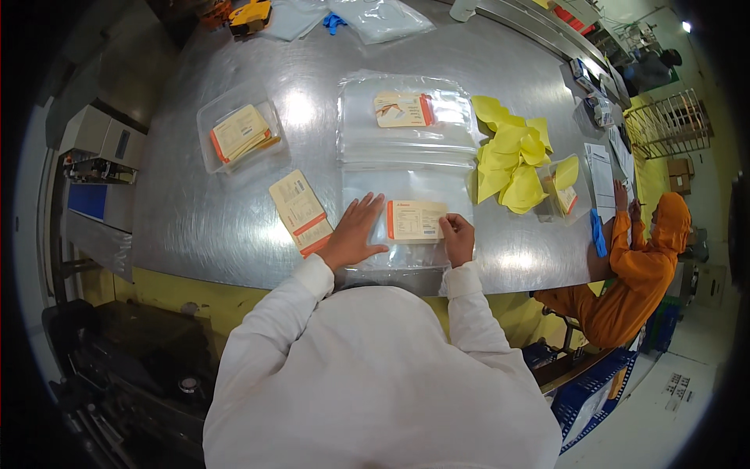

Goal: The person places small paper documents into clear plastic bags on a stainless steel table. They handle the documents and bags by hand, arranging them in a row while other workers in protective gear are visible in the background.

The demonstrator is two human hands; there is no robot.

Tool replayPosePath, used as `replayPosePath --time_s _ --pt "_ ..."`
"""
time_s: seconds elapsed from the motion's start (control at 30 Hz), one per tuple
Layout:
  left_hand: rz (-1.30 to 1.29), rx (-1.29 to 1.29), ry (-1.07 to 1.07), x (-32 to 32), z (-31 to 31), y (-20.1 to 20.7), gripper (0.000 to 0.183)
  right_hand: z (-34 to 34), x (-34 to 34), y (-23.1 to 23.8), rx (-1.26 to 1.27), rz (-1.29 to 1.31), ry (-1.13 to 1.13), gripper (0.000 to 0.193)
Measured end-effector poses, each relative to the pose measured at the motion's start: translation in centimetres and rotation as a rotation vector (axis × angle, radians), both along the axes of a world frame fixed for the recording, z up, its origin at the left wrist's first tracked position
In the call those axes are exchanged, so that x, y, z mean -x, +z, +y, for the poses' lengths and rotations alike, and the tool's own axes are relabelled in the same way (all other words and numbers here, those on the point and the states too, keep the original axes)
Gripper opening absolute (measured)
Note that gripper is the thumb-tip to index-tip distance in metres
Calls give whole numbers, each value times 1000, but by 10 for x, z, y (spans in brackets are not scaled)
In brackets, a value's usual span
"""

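Fingers of the left hand (353, 234) splay flat on a clear bag (406, 234) at the steel worktop's (219, 211) near edge; the right hand (458, 238) pinches a label card (416, 220), which could skew on slippery plastic.

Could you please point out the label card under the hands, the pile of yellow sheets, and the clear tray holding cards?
Label card (418, 220), head view, middle of its printed face.
Yellow sheets (512, 160), head view, centre of the pile.
Clear tray (211, 117), head view, its upper left rim.
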State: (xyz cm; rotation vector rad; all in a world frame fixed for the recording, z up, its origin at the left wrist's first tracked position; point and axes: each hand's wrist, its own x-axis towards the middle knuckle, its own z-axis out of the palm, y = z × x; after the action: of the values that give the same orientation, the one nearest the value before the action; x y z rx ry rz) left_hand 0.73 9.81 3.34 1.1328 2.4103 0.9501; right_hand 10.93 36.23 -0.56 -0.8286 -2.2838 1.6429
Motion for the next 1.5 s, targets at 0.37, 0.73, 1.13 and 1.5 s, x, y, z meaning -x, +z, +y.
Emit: replayPosePath --time_s 0.37,0.73,1.13,1.5 --pt "30 93 -43 -2 -3 -7 108 2 -13 -6 -12 -22 7 20" --pt "110 116 0 -6 3 -10 82 3 -11 -13 -85 -67 6 22" --pt "275 144 24 -13 7 -17 70 21 15 59 -706 -375 293 33" --pt "128 110 13 -8 2 -17 77 46 -36 36 -599 -135 650 54"
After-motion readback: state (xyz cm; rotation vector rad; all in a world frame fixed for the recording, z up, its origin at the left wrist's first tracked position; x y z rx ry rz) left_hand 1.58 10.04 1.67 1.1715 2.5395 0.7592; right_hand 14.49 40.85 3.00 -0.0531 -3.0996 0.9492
